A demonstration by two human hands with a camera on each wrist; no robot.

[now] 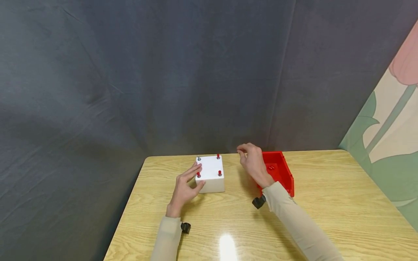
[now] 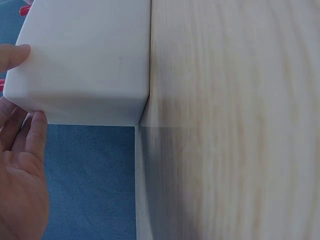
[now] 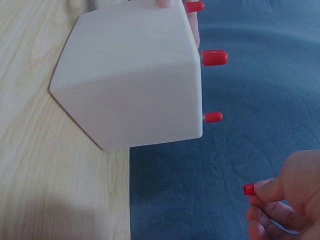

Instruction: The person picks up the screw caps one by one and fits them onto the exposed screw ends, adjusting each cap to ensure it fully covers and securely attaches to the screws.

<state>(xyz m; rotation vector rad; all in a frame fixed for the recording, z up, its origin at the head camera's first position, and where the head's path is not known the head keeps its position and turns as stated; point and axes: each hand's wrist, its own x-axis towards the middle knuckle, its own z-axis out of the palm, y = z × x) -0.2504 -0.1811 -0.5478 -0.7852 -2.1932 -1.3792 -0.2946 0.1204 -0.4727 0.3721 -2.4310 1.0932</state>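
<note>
A white box (image 1: 210, 167) stands on the table with a post at each top corner. Three posts wear red caps, among them the near-right cap (image 1: 220, 173); the far-left post (image 1: 199, 158) is bare metal. My left hand (image 1: 184, 186) holds the box at its left side, thumb against the near face and fingers along the left side and top edge. Between thumb and fingertips my right hand (image 1: 254, 161) pinches a small red cap (image 3: 248, 189), clear of the box and to its right.
Just right of the box, a red bin (image 1: 288, 177) sits partly under my right wrist, with a few small red pieces (image 1: 271, 168) inside. A dark cloth (image 1: 209, 79) hangs behind the table's far edge. The wooden table (image 1: 326, 203) extends right and toward me.
</note>
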